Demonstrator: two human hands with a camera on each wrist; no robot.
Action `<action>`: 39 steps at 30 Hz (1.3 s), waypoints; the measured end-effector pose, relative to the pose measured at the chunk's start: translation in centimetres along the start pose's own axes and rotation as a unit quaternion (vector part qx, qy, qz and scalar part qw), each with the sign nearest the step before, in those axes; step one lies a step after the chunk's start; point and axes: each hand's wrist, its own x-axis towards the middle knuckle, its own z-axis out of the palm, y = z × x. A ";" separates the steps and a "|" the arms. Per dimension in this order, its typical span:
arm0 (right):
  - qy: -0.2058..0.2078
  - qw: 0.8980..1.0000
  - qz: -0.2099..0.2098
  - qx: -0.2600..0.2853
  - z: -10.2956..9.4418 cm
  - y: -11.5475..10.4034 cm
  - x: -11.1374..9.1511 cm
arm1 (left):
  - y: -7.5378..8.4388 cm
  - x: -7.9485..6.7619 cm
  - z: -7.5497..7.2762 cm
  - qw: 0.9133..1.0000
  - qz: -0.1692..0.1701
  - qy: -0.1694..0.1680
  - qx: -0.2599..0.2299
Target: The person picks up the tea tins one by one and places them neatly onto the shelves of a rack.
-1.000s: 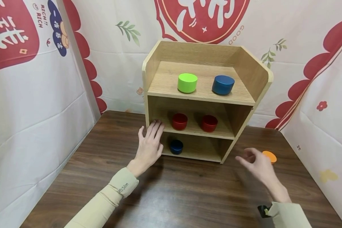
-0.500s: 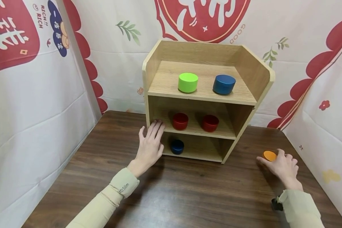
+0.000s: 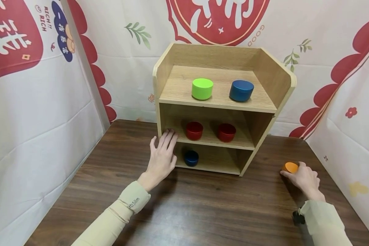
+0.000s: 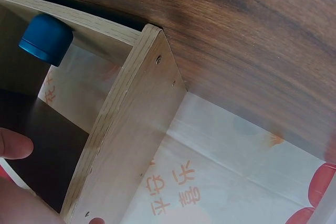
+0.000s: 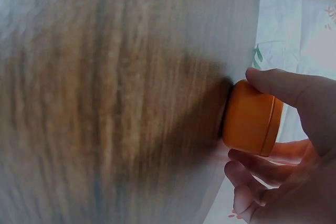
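Note:
At the table's right side, my right hand (image 3: 305, 177) pinches an orange round lidded tin (image 3: 291, 167) between thumb and fingers. The right wrist view shows the tin (image 5: 249, 116) standing on the table with the thumb on one side and fingers on the other. My left hand (image 3: 160, 159) rests against the left front of a wooden shelf unit (image 3: 218, 106), its fingers fairly straight over the middle board's edge. Two red tins (image 3: 194, 131) sit on the middle level. A small blue tin (image 3: 191, 158) is at the bottom. On top are a green tin (image 3: 202, 89) and a larger blue tin (image 3: 241, 90).
A dark wood table (image 3: 203, 208) carries the shelf unit, and its surface stretches in front between both arms. Printed cloth walls (image 3: 129, 82) enclose the back and both sides. The unit's right side panel (image 3: 261, 136) stands between its levels and the orange tin.
My right hand has moved right from beside the shelf unit to the orange tin and closed its thumb and fingers around it. The left hand has stayed in place.

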 end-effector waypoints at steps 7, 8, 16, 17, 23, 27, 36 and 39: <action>-0.006 1.000 0.002 -0.002 0.2 0.2 -0.1 | 0.1 0.0 0.1 1.000 0.002 0.000 -0.006; -0.006 1.000 0.002 -0.003 0.3 0.2 -0.1 | 0.1 0.0 0.1 1.000 0.003 0.002 -0.005; 0.005 1.000 -0.012 -0.003 0.6 -0.5 -0.4 | 0.0 0.0 0.2 1.000 0.009 0.020 -0.004; 0.008 1.000 -0.018 -0.002 0.6 -0.6 -0.4 | 0.0 0.0 0.2 1.000 0.010 0.022 -0.003; 0.027 0.998 -0.055 0.006 0.6 -1.7 -0.8 | -0.1 -0.1 0.2 1.000 0.010 0.026 0.002; 0.042 0.996 -0.077 0.009 0.4 -2.6 -1.3 | -0.1 -0.1 0.2 1.000 0.007 0.019 0.001; 0.081 0.989 -0.124 0.029 0.4 -4.5 -2.8 | -0.1 -0.1 0.2 1.000 0.000 -0.001 0.004; 0.075 0.988 -0.131 0.035 0.7 -5.1 -3.5 | -0.1 -0.1 0.3 1.000 0.001 -0.004 0.005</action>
